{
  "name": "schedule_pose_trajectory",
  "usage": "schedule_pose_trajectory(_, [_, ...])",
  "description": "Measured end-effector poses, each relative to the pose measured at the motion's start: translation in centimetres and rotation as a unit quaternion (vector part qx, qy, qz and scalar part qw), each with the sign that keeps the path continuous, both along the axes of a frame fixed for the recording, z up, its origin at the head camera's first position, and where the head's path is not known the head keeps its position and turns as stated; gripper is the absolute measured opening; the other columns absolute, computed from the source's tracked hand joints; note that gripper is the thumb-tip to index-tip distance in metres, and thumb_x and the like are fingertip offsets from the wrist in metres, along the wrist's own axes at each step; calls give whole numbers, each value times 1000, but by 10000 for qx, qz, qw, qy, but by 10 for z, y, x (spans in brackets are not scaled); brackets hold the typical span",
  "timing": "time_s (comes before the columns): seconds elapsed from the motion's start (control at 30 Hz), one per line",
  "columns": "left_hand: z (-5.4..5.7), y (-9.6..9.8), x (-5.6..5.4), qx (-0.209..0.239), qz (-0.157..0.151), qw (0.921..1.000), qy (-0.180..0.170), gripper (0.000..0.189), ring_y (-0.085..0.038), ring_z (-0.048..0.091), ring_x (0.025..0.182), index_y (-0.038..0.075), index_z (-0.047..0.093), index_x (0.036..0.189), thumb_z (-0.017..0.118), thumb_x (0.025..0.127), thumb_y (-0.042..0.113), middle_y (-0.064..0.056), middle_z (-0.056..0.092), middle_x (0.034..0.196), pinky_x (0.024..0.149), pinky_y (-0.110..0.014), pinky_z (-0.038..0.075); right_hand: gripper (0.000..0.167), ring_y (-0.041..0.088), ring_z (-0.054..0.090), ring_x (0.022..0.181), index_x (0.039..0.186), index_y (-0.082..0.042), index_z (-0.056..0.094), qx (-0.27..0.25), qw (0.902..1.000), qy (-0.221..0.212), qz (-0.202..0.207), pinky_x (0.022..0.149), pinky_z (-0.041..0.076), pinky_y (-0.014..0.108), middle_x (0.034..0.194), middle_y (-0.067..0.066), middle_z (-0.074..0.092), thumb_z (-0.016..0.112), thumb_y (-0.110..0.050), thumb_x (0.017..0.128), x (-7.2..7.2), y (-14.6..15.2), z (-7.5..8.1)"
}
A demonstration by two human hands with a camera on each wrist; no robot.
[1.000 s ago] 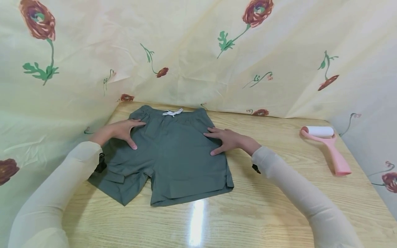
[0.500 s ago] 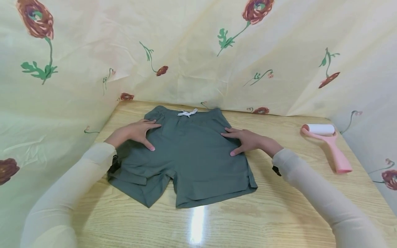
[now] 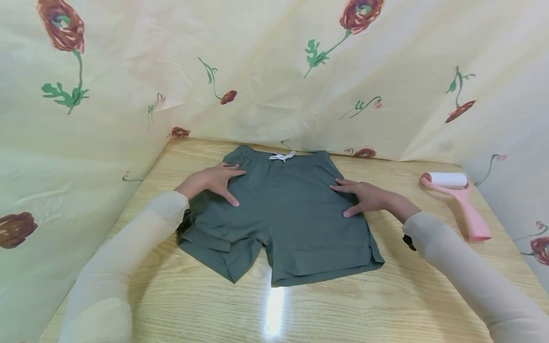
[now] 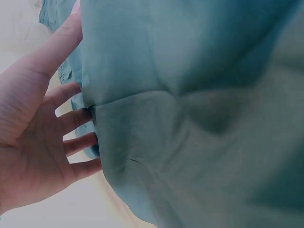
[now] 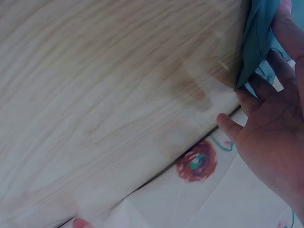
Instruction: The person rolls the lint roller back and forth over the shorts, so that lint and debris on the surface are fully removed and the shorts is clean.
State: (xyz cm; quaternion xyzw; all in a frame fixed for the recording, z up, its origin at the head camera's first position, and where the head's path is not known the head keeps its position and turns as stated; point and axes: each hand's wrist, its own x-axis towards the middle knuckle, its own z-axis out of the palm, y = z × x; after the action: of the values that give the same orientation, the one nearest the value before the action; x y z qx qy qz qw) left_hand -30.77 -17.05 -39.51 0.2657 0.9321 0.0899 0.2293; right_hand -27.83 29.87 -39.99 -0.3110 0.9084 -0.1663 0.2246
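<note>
A pair of dark green shorts (image 3: 309, 219) lies on the wooden table in the head view, waistband at the back with a white drawstring (image 3: 282, 156) tied there. Its left leg hem is folded back on itself. My left hand (image 3: 214, 181) rests on the left side below the waistband, thumb and fingers spread. On the opposite side edge lies my right hand (image 3: 366, 196), spread likewise. The left wrist view shows the left palm (image 4: 38, 128) beside raised cloth, fingertips hidden by it. In the right wrist view, the right hand (image 5: 275, 109) touches the shorts' side edge.
A lint roller (image 3: 469, 214) with a pink handle and white roll lies at the table's right. Floral cloth (image 3: 266, 81) hangs along the back and both sides. The wooden tabletop (image 3: 334, 314) extends in front of the shorts.
Both hands have moved to the right, and the shorts have slid along the table with them. The hands' spread pose is about the same, and the lint roller stays in place.
</note>
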Motion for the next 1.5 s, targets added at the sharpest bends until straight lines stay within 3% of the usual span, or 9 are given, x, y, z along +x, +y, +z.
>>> schedule_pose_trajectory(0.27, [1, 25, -3, -124, -184, 9997, 71, 109, -47, 9, 156, 16, 26, 163, 80, 80, 60, -18, 14, 170, 122, -62, 24, 92, 57, 15, 149, 157, -3, 37, -7, 9999, 36, -103, 116, 25, 71, 165, 31, 16, 81, -37, 84, 8, 21, 3])
schedule_pose_trajectory(0.63, [-7, 43, 1, 98, -507, 9986, 97, 105, -43, 8, 157, 17, 24, 164, 76, 83, 61, -17, 12, 171, 125, -60, 21, 91, 60, 18, 147, 155, 1, 40, -73, 9998, 85, -152, 113, 28, 71, 163, 35, 19, 83, -35, 82, 17, 48, 4])
schedule_pose_trajectory(0.87, [-6, 38, -3, 520, -786, 9953, -237, 103, -44, 5, 158, 15, 27, 163, 83, 83, 48, -18, 12, 171, 125, -61, 16, 89, 60, 21, 146, 153, 2, 42, -180, 9994, 227, -172, 110, 32, 70, 161, 36, 22, 83, -33, 82, 23, 59, 5])
schedule_pose_trajectory(1.03, [-3, 29, -7, 981, -899, 9901, -439, 102, -44, 11, 156, 8, 36, 159, 91, 77, 36, -22, 18, 169, 124, -59, 22, 86, 60, 24, 145, 152, 2, 44, -204, 9988, 368, -244, 109, 34, 69, 161, 36, 25, 82, -32, 83, 26, 61, 5])
schedule_pose_trajectory(1.17, [-2, 23, -7, 1090, -870, 9887, -552, 102, -44, 14, 156, 6, 39, 157, 94, 74, 30, -22, 21, 168, 124, -57, 25, 83, 58, 24, 147, 153, -1, 45, -146, 9982, 460, -360, 110, 35, 68, 162, 33, 26, 81, -34, 85, 29, 60, 5])
schedule_pose_trajectory(1.27, [-2, 20, -7, 1106, -859, 9885, -576, 102, -43, 14, 156, 5, 39, 157, 94, 74, 28, -22, 21, 168, 124, -57, 25, 82, 57, 29, 145, 150, -1, 49, -64, 9963, 763, -380, 108, 38, 67, 159, 34, 30, 82, -35, 84, 31, 60, 6])
schedule_pose_trajectory(1.37, [-3, 20, -7, 1060, -848, 9891, -565, 103, -43, 14, 156, 5, 38, 157, 94, 74, 29, -21, 21, 168, 124, -56, 25, 80, 56, 38, 140, 148, -1, 52, 45, 9898, 1354, -448, 104, 42, 67, 156, 34, 37, 84, -36, 83, 33, 63, 10])
schedule_pose_trajectory(1.5, [0, 22, -6, 980, -823, 9901, -579, 104, -43, 14, 156, 5, 38, 157, 95, 73, 29, -21, 21, 168, 124, -56, 25, 77, 55, 42, 136, 148, -2, 51, -177, 9780, 1888, -875, 99, 44, 68, 153, 33, 42, 84, -33, 85, 34, 71, 18])
